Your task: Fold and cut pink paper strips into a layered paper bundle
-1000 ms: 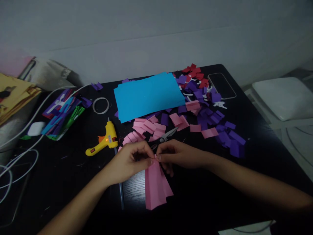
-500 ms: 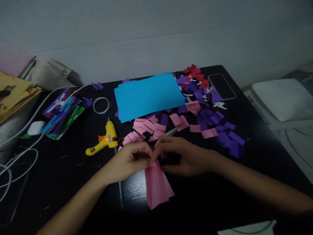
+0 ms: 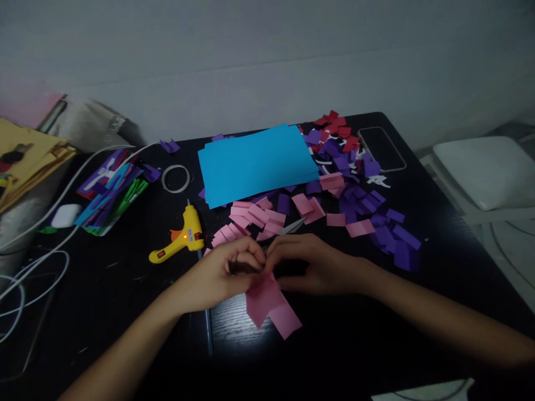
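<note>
Pink paper (image 3: 271, 306) hangs down from the fingertips of both my hands, its lower part spread into two flaps. My left hand (image 3: 232, 270) pinches its top edge from the left. Close against it, my right hand (image 3: 303, 262) has thumb and fingers closed on the same top edge. The exact fold between the fingertips is hidden. Just behind my hands lie scissors (image 3: 292, 226), mostly covered, with the blades pointing up to the right. Several small folded pink paper pieces (image 3: 254, 214) lie beyond my left hand.
A yellow glue gun (image 3: 184, 236) with a lit orange light lies left of my hands. Blue sheets (image 3: 257, 164) are stacked behind. Purple paper pieces (image 3: 393, 239), red pieces (image 3: 330, 120) and a phone (image 3: 382, 148) lie right. A tape ring (image 3: 175, 179) and white cables (image 3: 45, 262) are at left.
The pink paper's lower part has swung up and opened into two separate flaps. Both hands keep their pinch at its top. The whole view has shifted slightly.
</note>
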{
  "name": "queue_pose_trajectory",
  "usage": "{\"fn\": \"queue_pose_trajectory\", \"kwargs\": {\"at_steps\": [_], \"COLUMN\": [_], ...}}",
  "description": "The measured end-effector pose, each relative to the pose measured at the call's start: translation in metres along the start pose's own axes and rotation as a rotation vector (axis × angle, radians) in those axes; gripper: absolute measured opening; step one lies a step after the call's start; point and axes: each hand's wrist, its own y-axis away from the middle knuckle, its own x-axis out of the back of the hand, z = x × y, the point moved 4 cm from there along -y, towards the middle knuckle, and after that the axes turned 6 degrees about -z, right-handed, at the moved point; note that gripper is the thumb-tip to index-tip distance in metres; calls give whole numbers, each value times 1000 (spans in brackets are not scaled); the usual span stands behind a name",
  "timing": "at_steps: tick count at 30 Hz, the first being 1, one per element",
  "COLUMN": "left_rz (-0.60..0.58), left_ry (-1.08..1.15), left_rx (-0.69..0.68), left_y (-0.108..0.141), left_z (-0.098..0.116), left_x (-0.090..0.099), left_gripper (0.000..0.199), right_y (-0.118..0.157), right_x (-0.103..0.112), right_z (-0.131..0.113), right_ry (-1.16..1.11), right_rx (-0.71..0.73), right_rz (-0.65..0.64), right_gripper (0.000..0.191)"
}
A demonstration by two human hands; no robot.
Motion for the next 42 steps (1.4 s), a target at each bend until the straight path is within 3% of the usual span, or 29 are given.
{"fn": "queue_pose_trajectory", "kwargs": {"at_steps": [9, 17, 20, 25, 31, 42], "left_rz": [-35, 27, -1, -61, -110, -90], "left_ry": [4, -131, -220, -361, -271, -474], "left_rx": [5, -11, -6, 12, 85, 136], "left_y": [2, 5, 8, 11, 13, 11], "left_z": [3, 9, 14, 14, 7, 11], "left_x": [0, 12, 15, 14, 10, 8], "left_gripper": [9, 9, 9, 10, 12, 12], "right_y": [0, 3, 5, 7, 8, 9], "right_x": [-1, -4, -9, -16, -21, -26], "right_z": [2, -4, -7, -9, -9, -11], "right_ry": [-15, 23, 101, 187, 216, 252], "right_rx": [29, 48, 89, 137, 135, 206], "right_rz": [49, 76, 52, 49, 42, 47], "right_gripper": [14, 15, 17, 15, 13, 12]}}
